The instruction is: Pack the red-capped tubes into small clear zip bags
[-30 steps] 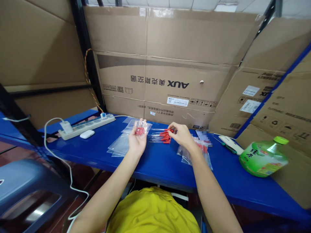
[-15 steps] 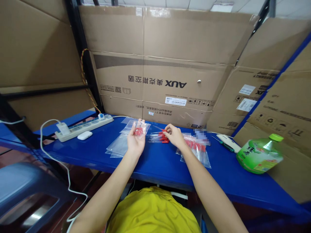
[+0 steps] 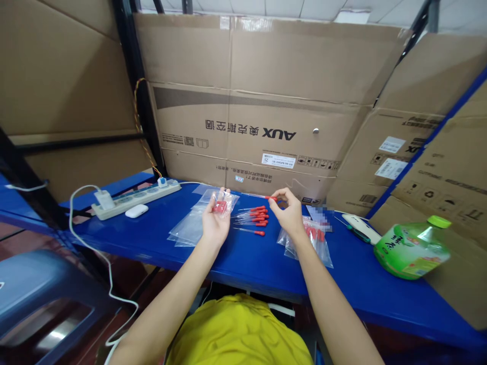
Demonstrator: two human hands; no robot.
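Observation:
My left hand (image 3: 216,223) holds a small clear plastic bag (image 3: 229,198) with a red patch, its thumb and fingers closed on it. My right hand (image 3: 287,212) pinches a dropper (image 3: 272,198) by its red bulb, the thin clear tube pointing left toward the bag. Between my hands lies a pile of droppers (image 3: 260,216) with red bulbs on the right and clear tubes on the left. One dropper (image 3: 259,233) lies apart, nearer to me. Flat clear bags (image 3: 186,228) are under and left of my left hand. Filled bags (image 3: 310,243) with red bulbs inside lie by my right wrist.
The blue table (image 3: 243,263) is backed by cardboard sheets (image 3: 266,66). A white power strip (image 3: 152,192) and a small white case (image 3: 136,211) lie at left. Toward the right are a white-and-green tool (image 3: 359,228) and a green bottle (image 3: 411,248). A stool (image 3: 45,299) stands lower left.
My right hand has lifted one dropper off the pile, moving up and slightly right. My left hand still holds the bag in about the same place. The view has shifted slightly.

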